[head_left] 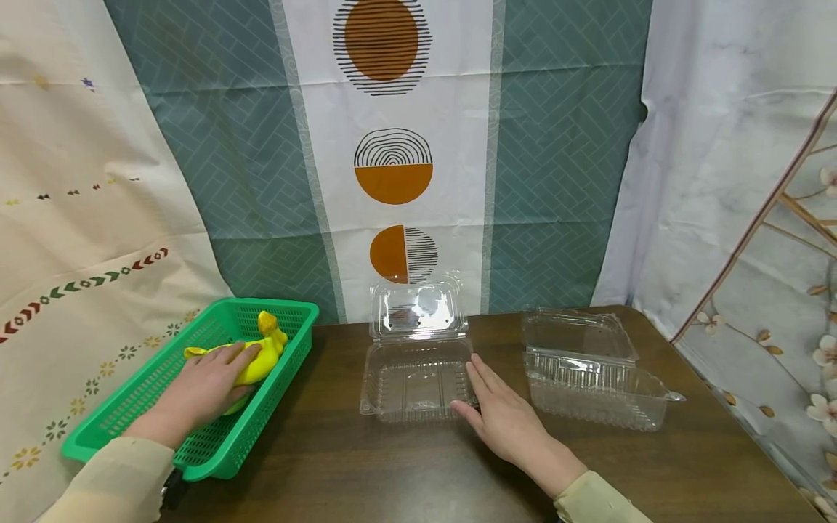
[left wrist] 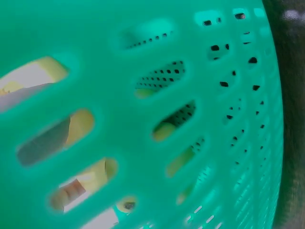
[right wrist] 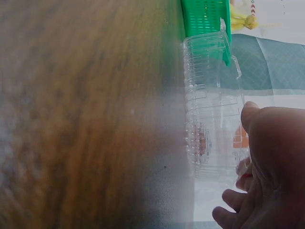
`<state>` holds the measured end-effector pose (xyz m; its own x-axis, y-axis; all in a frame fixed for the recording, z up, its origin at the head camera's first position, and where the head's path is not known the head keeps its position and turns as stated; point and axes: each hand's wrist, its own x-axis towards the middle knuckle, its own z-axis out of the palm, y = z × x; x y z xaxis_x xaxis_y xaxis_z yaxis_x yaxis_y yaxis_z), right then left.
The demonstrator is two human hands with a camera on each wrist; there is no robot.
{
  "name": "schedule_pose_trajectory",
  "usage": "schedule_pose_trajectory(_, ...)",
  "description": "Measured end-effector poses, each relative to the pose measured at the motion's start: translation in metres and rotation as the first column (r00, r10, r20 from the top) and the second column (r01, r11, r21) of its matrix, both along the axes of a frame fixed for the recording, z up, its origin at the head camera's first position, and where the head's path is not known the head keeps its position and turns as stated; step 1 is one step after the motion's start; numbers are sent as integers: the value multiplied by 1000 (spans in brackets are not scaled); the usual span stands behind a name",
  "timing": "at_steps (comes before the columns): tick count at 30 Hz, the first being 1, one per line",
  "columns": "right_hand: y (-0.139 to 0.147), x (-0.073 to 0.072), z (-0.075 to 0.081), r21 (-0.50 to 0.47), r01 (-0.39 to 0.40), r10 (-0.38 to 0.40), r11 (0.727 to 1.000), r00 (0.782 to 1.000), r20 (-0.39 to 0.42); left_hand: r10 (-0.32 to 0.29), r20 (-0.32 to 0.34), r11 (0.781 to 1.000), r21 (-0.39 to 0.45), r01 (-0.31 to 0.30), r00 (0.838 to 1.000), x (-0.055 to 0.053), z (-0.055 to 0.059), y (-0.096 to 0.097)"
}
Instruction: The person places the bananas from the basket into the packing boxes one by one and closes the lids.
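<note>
Inside the green basket (head_left: 229, 465) at the left lie yellow bananas (head_left: 264, 359). My left hand (head_left: 203, 385) reaches over its near side and grips the bananas, fingers over the top and thumb lower down. In the left wrist view the slotted basket wall (left wrist: 109, 114) fills most of the picture, with yellow showing through. A clear plastic clamshell container (head_left: 418, 381) stands with its lid raised at the middle of the table. My right hand (head_left: 510, 418) is at its right side, fingers straight along the rim and thumb at the near corner.
A second clear clamshell container (head_left: 588, 392), also with its lid up, stands to the right of my right hand. The brown wooden table (head_left: 366, 472) ends at a patterned cloth backdrop (head_left: 556, 181). More cloth hangs at both sides.
</note>
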<state>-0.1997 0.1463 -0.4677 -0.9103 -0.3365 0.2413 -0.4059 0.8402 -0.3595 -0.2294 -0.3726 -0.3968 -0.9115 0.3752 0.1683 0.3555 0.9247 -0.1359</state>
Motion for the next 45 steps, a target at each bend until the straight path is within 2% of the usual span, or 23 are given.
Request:
schedule_pose_trajectory(8,0,0,0,4,-2,2,1000,1000,3,4,-13,1000,-17,-4,1000,-3,1,0)
schedule_pose_trajectory(12,-1,1,1,6,-4,4,1000,1000,1,-19,-28,1000,-16,18,999,-3,2,1)
schedule_pose_trajectory(18,0,1,2,2,-4,4,1000,1000,-3,-76,-94,997,-27,73,993,-4,4,4)
schedule_pose_trajectory(22,0,0,1,-1,-1,1,1000,1000,-4,-67,-95,997,-37,64,993,-8,6,5)
schedule_pose_trajectory(26,0,0,1,-3,-2,2,1000,1000,-4,-35,-72,998,-50,32,997,-9,7,4)
schedule_pose_trajectory(35,1,0,1,-4,-2,2,1000,1000,-3,-3,-48,999,-40,1,999,-5,5,-2)
schedule_pose_trajectory(42,1,0,-1,-3,-6,6,1000,1000,-5,31,27,998,-47,-30,999,-2,3,-9)
schedule_pose_trajectory(45,1,-1,-1,0,-6,6,1000,1000,-8,51,95,999,-19,-49,994,-2,2,-13)
